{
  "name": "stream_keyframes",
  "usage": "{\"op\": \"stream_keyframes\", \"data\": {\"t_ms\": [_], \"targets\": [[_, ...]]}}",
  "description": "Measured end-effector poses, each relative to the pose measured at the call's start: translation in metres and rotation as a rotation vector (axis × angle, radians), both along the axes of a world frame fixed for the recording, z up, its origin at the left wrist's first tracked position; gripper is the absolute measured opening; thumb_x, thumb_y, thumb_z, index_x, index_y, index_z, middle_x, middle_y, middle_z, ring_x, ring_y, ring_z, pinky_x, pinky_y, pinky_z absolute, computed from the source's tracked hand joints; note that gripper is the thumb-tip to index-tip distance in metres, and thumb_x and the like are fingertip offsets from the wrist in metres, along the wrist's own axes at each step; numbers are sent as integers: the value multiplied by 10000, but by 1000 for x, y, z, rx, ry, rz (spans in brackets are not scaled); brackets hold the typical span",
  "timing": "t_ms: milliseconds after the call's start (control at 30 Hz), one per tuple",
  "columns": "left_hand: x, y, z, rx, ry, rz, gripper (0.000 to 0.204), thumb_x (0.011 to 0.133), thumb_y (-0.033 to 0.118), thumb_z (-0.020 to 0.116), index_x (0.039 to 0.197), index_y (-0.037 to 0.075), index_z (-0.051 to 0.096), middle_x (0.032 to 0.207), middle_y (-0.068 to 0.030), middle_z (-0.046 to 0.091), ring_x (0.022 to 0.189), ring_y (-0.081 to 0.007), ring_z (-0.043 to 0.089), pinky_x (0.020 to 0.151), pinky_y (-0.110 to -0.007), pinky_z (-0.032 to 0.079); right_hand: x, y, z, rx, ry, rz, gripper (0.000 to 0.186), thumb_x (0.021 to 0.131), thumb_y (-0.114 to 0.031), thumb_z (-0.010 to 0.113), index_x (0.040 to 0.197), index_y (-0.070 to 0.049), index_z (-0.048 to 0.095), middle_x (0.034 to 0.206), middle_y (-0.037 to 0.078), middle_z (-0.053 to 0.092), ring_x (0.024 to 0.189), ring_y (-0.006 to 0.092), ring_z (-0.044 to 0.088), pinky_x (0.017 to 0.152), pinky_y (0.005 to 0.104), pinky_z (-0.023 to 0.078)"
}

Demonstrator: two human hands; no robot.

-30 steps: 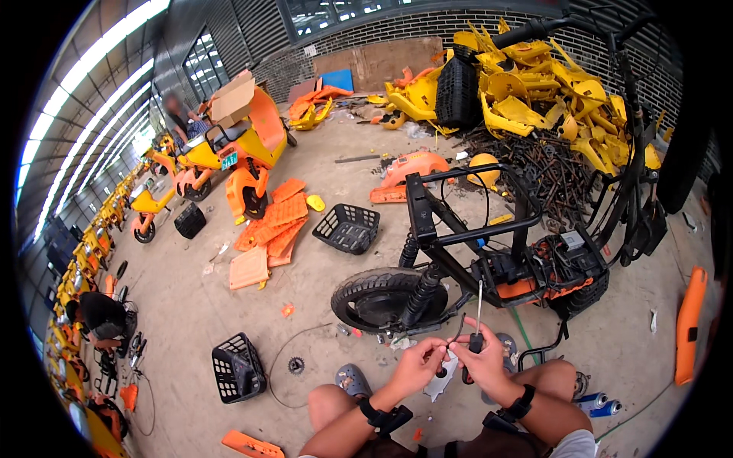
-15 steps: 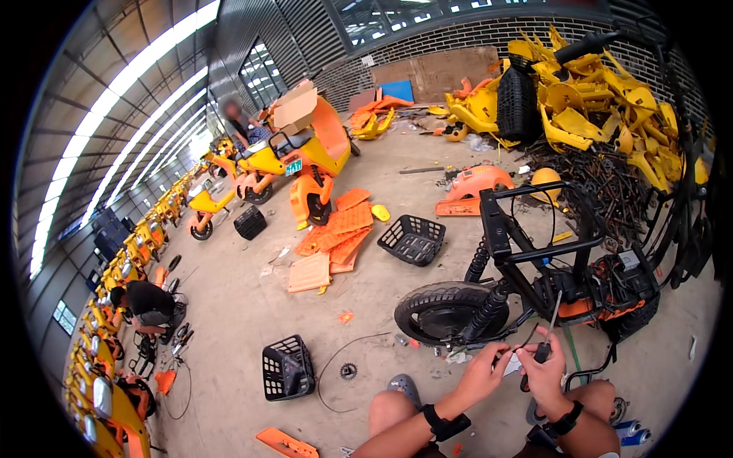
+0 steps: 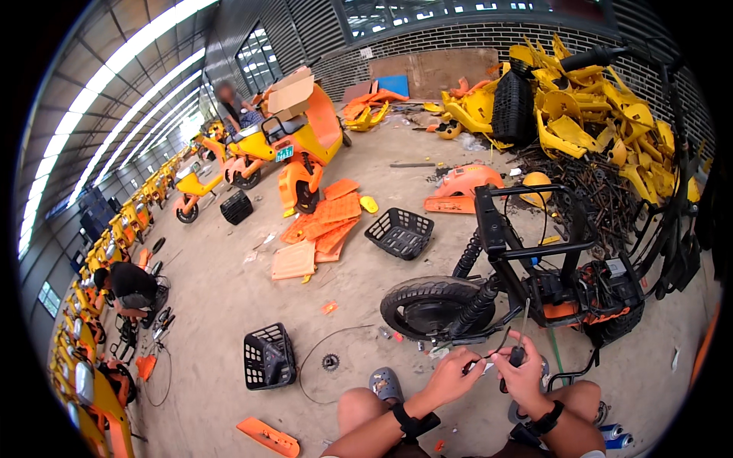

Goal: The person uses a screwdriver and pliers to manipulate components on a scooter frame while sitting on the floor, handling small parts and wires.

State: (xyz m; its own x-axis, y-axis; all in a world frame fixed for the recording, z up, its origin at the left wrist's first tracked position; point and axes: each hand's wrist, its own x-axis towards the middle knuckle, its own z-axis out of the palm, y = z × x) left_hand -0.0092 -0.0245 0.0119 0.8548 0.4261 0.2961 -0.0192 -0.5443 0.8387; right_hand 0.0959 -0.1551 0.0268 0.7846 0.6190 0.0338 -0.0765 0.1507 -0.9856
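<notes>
Here, on a concrete workshop floor (image 3: 229, 305), a seated person works with both hands at a stripped scooter frame (image 3: 550, 282). At far left, another person (image 3: 126, 286) crouches beside a row of yellow scooters (image 3: 153, 195) along the wall. A black basket (image 3: 269, 357) stands on the floor, with a loop of cable (image 3: 324, 343) and a small sprocket (image 3: 330, 362) just beside it. An orange panel (image 3: 267, 437) lies near the lower edge. Further back, a stack of orange panels (image 3: 321, 225) lies before a part-dismantled orange scooter (image 3: 305, 145), where a third person (image 3: 233, 107) stands, blurred. A second basket (image 3: 399, 233) lies right of the panels.

In the foreground, the left hand (image 3: 452, 374), with a black band at the wrist, has its fingers curled in a pinch; what they grip is too small to tell, though a thin black wire (image 3: 500, 353) runs between the hands. The right hand (image 3: 525, 374), wristwatch showing, is closed round the dark handle of a screwdriver (image 3: 521, 340), whose shaft points up toward the frame. Both hands sit just below the frame, beside its black tyre (image 3: 427, 305).

Behind the frame lie an orange cover (image 3: 462, 191), a heap of dark metal scrap (image 3: 603, 191) and a pile of yellow body parts (image 3: 595, 107) against the brick wall.
</notes>
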Motion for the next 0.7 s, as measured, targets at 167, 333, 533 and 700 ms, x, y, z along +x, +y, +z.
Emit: {"op": "stream_keyframes", "data": {"t_ms": [167, 333, 533, 700], "targets": [[-6, 7, -3, -151, 121, -5, 224, 893, 176, 624, 838, -41, 645, 731, -105, 579, 604, -171, 523, 567, -310, 425, 11, -24, -19, -104, 35, 134, 357, 931, -118, 587, 1248, -12, 462, 662, 28, 563, 482, 72, 493, 435, 219, 398], [-10, 25, -25, -272, 212, -38, 241, 899, 158, 567, 811, -52, 646, 767, -97, 625, 644, -129, 555, 593, -291, 445, 60, -79, -81, -364, 274, 506, 203, 936, -71, 475, 1128, -36, 531, 652, 85, 566, 487, 128, 519, 443, 278, 424], [-5, 10, -24, -209, 208, -222, 208, 868, 146, 567, 835, -32, 669, 769, -92, 659, 688, -147, 598, 639, -290, 478, 69, -131, -174, -555, -695, 669, 428, 650, -187, 700, 1044, -56, 594, 873, 166, 575, 864, 337, 580, 855, 401, 460], [-13, 24, -16, -220, 358, -206, 182, 849, 132, 585, 836, -14, 691, 708, -94, 654, 656, -131, 590, 610, -286, 473, 91, -119, -165, -1001, -606, 866, 426, 705, -73, 664, 1122, -38, 581, 1082, 180, 633, 1022, 321, 604, 871, 382, 482]]}}
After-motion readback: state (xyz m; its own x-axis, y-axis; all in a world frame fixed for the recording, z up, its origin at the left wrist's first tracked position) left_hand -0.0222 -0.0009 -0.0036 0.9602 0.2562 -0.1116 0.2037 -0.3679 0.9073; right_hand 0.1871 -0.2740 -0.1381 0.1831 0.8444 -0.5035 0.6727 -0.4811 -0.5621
